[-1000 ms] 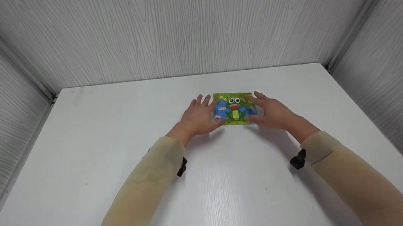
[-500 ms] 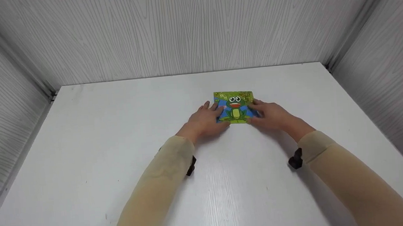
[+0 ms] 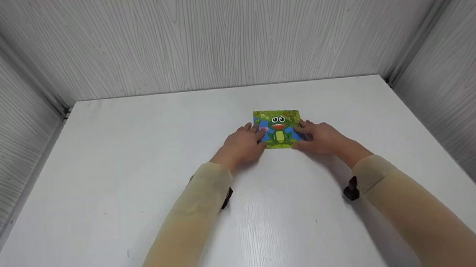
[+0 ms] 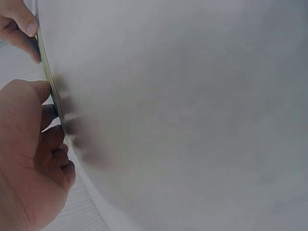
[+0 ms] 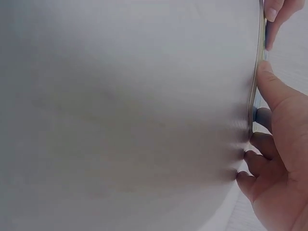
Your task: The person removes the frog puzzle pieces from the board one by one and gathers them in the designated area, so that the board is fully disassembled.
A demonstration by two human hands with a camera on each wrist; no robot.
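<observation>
A small, flat, squarish board with a cartoon frog on green and blue lies towards the back of the white table. My left hand holds its left side, thumb by the near corner and bent fingers over the edge. On the opposite side my right hand grips it in much the same way, thumb at the near right corner. Both wrist views show the board edge-on and thin, low against the table. There the left hand and right hand have curled fingertips at the edge or on the tabletop.
The white tabletop spreads around the board. Grey wood-grain panels stand behind it and at the left and right. Small black devices sit at both cuffs.
Spread fingers have drawn in and bent against the board's sides. The left hand moved slightly right and towards me, its fingers closing up. The board has barely shifted.
</observation>
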